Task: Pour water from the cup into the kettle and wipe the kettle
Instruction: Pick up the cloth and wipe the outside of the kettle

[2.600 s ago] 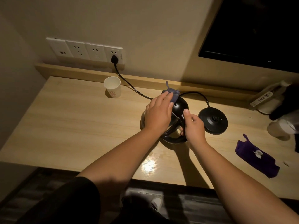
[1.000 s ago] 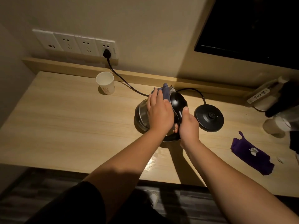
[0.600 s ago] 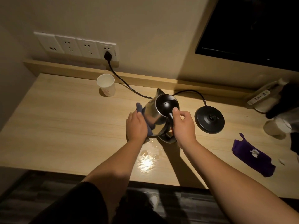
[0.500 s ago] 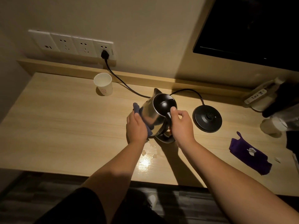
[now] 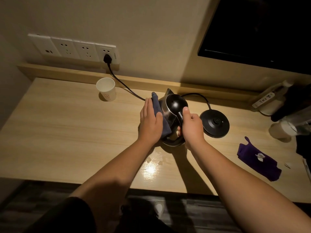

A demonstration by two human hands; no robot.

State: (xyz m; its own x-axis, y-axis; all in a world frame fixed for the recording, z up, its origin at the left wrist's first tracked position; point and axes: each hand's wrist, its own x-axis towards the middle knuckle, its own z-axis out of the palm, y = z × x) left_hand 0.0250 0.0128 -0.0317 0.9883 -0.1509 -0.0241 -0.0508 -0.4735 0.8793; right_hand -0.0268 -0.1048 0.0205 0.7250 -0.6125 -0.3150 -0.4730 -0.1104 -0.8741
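Observation:
A steel kettle [image 5: 170, 107] with a black lid stands tilted on the wooden desk [image 5: 67, 135], off its base. My right hand [image 5: 191, 126] grips its black handle, thumb up near the lid. My left hand [image 5: 150, 121] presses a blue-grey cloth [image 5: 159, 111] flat against the kettle's left side. The white paper cup [image 5: 106, 89] stands upright at the back left, well apart from both hands.
The black kettle base [image 5: 215, 123] lies right of the kettle, its cord running to a wall socket [image 5: 107, 58]. A purple cloth [image 5: 257, 159] lies at the right. Bottles and a cup crowd the far right edge. Water drops [image 5: 154, 159] sit on the desk before the kettle.
My left hand with the cloth went from the kettle's top down to its left side, then slid along that side. The kettle was tipped by its handle.

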